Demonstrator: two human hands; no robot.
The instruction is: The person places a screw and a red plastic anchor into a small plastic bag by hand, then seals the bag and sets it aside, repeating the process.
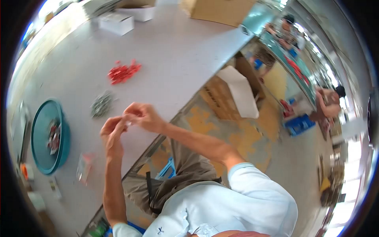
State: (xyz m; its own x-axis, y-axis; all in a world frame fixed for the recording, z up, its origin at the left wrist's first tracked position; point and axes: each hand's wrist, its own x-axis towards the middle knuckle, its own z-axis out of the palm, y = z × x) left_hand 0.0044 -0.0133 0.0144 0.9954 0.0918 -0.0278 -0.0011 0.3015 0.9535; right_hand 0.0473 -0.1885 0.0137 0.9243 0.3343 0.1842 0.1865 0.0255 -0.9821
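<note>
My left hand [112, 133] and my right hand [143, 117] meet above the near edge of the grey table, fingertips pinched together. Between them shows a small whitish, shiny bit, too small to name. Just beyond my fingers lies a heap of small grey metallic pieces [102, 104]. Farther off is a pile of small red pieces [123, 72]. To the left stands a teal plastic basin [65, 148] with several small packets [53, 138] inside. A clear plastic bag [84, 169] with something pinkish in it rests nearer, beside my left forearm.
White boxes [116, 23] and a large cardboard box [221, 11] stand at the table's far side. On the floor to the right is an opened carton [225, 94]. An orange tape roll [27, 172] sits at far left. Two people [329, 103] work farther right, near a blue crate [300, 124].
</note>
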